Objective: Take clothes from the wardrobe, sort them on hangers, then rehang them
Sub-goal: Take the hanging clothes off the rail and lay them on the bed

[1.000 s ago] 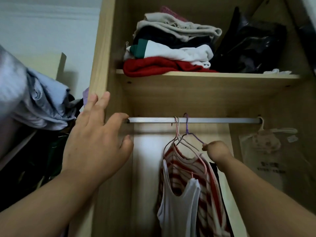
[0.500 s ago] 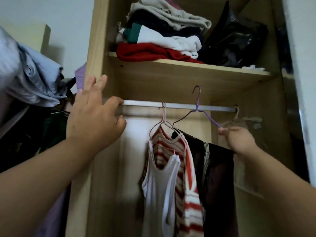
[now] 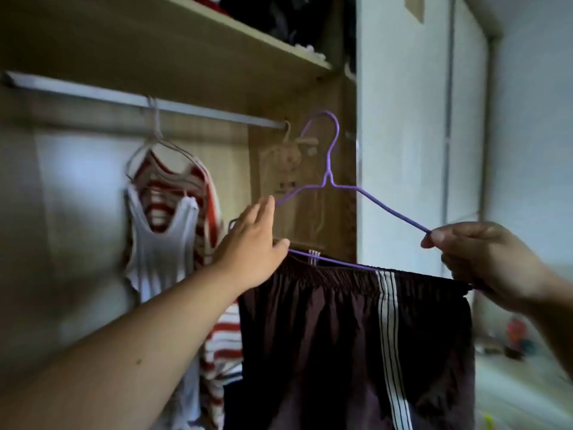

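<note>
Head view: a thin purple wire hanger (image 3: 327, 177) carrying crinkled dark shorts (image 3: 325, 336) is pinched by the right hand (image 3: 486, 262); the left hand (image 3: 251, 246), fingers (image 3: 263, 212) straight, is held against it.

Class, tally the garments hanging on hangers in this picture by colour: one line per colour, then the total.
white tank top: 1
red-and-white striped top: 1
dark brown shorts with white side stripes: 1
Total: 3
</note>
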Available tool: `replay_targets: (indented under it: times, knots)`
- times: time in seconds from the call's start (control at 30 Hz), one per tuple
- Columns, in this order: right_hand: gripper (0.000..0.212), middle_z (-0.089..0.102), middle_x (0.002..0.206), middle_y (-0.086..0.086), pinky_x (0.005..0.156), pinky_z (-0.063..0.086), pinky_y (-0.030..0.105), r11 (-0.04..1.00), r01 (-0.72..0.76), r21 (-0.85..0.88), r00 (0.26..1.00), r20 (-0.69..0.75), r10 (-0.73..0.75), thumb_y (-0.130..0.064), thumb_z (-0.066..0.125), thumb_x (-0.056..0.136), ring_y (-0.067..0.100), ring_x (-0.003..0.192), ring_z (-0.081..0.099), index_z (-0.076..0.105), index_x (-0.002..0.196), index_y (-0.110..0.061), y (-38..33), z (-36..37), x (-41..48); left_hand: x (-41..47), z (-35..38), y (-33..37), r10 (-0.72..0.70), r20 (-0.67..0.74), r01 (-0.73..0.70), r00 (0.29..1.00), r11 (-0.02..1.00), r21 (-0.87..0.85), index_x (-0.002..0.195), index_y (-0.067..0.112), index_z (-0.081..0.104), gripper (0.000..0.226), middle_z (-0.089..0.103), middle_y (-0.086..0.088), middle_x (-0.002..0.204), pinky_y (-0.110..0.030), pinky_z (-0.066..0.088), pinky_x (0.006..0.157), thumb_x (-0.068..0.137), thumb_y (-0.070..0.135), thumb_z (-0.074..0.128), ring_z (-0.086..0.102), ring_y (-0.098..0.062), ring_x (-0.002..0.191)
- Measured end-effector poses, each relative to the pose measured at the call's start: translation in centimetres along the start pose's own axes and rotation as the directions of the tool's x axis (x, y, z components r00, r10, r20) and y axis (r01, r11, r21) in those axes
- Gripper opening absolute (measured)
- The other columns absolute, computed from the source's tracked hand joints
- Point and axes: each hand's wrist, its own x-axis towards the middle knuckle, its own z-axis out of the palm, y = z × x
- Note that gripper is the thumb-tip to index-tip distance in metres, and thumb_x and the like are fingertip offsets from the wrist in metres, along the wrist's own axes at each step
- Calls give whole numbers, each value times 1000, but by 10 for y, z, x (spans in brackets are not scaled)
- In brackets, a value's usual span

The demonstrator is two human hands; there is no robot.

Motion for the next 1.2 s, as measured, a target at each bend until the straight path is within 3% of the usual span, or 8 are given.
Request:
replay_targets:
  times: [0.1, 0.27, 0.43, 0.57, 0.67, 0.8, 1.07, 1.2]
  knots:
    - [64, 26, 41, -5, 46, 12, 24, 996, -89, 1, 992, -92, 89, -64, 84, 31, 9, 38, 19, 70, 67, -13, 3, -16, -64, -12, 39, 13, 30, 15, -26, 999, 979, -204, 148, 20, 25, 59, 38, -12, 147, -37, 30, 110, 94, 32, 46, 35, -27, 135]
    - [32, 34, 45, 2, 42, 20, 21, 949, -283, -140, 904, -369, 215, -16, 57, 89, 10, 39, 26, 72, 61, -12, 13, -19, -169, -51, 92, 26, 189, 134, -108, 973, 881, -460, 96, 19, 61, 23, 66, -6, 89, -35, 46, 74, 96, 34, 43, 60, -30, 86]
    - [25, 53, 50, -4, 58, 39, 31, 720, -596, -355, 677, -705, 213, -27, 64, 86, 17, 56, 49, 70, 61, -27, 26, 17, -282, -127, 116, 46, 409, 291, -101, 865, 709, -698, 86, -2, 63, 19, 59, -17, 75, -18, 33, 57, 93, 13, 54, 51, -24, 72]
    - [25, 61, 68, 6, 55, 43, 31, 622, -759, -190, 486, -802, 348, -30, 58, 90, 22, 59, 57, 63, 69, -17, 32, 77, -378, -189, 133, 47, 544, 305, -180, 782, 665, -725, 76, 18, 62, 35, 58, -4, 64, -39, 47, 65, 78, 49, 45, 57, -32, 69]
    - [23, 59, 74, 5, 51, 39, 25, 586, -810, 4, 314, -842, 439, -23, 52, 94, 19, 54, 53, 59, 74, -16, 29, 130, -453, -241, 119, 55, 632, 331, -260, 700, 658, -707, 86, 19, 66, 24, 67, -8, 83, -37, 48, 71, 88, 40, 54, 62, -32, 84]
    - [22, 59, 74, 6, 50, 39, 25, 541, -813, 214, 95, -868, 486, -22, 52, 95, 19, 50, 52, 59, 76, -14, 18, 179, -551, -312, 97, 83, 756, 348, -315, 555, 578, -753, 94, 22, 67, 17, 68, -6, 95, -31, 43, 72, 92, 33, 55, 62, -28, 94]
    - [23, 60, 65, 8, 40, 40, 16, 481, -729, 487, -291, -857, 426, -20, 55, 94, 8, 43, 55, 64, 75, -9, -31, 257, -749, -484, 69, 177, 935, 337, -350, 113, 355, -867, 98, 25, 67, 20, 67, -2, 99, -35, 49, 80, 92, 36, 52, 61, -27, 96]
    - [27, 56, 66, 8, 44, 41, 22, 472, -634, 613, -444, -788, 427, -19, 52, 95, 17, 56, 53, 61, 73, -7, -53, 276, -831, -565, 46, 236, 958, 277, -351, -77, 234, -907, 102, 24, 67, 20, 67, -2, 97, -29, 41, 66, 94, 33, 52, 59, -25, 92]
